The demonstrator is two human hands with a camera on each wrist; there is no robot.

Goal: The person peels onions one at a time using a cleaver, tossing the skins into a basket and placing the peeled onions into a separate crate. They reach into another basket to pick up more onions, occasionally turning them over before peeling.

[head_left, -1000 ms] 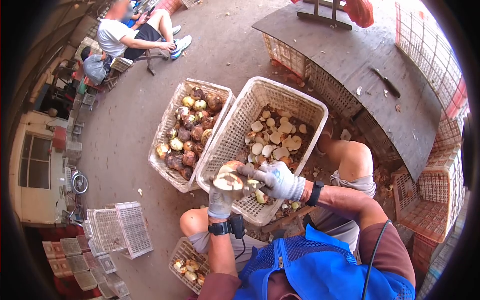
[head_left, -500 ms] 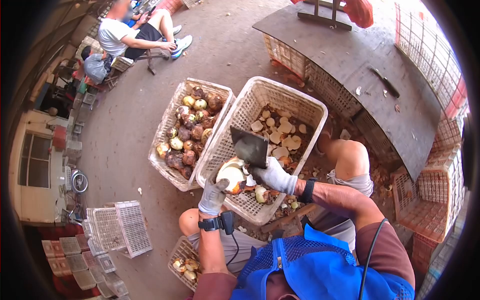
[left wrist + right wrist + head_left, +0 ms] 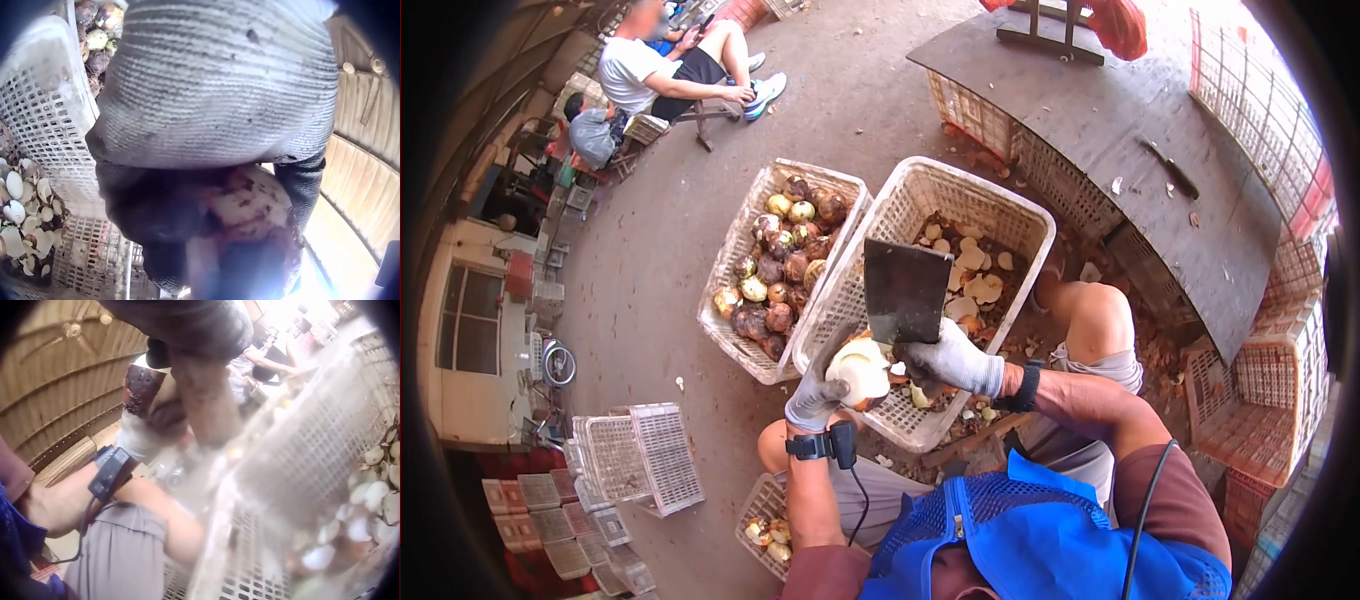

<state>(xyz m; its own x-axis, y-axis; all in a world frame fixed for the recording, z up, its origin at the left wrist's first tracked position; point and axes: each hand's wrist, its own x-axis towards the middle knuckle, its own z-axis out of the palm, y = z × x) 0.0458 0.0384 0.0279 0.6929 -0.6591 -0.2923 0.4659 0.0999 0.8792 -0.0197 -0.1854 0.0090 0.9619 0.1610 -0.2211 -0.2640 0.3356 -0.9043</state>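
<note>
My gloved left hand (image 3: 812, 398) holds a large round bulb (image 3: 860, 372), its trimmed face pale cream and turned up, with brown skin around the lower side. In the left wrist view, patchy brown skin shows on the bulb (image 3: 253, 209) beneath the glove (image 3: 219, 81). The gloved right hand (image 3: 955, 360) grips a cleaver (image 3: 908, 290); its broad dark blade points away from the body, and the handle is mostly hidden in the fist. Both hands are over the near end of a white plastic crate (image 3: 890, 205) that holds pale slices (image 3: 975, 280) and peelings.
Left of it stands a crate (image 3: 728, 245) of whole brown bulbs (image 3: 770, 268). A small crate (image 3: 762, 490) with trimmed pieces is by the left knee. A knife (image 3: 1170, 165) lies on the dark tabletop (image 3: 1080, 110) at right. People sit at the far left.
The hands were close together at the bulb, then moved apart. The cleaver blade has swung up and away from the bulb, whose pale cut face now shows. The left hand has drawn slightly back.
</note>
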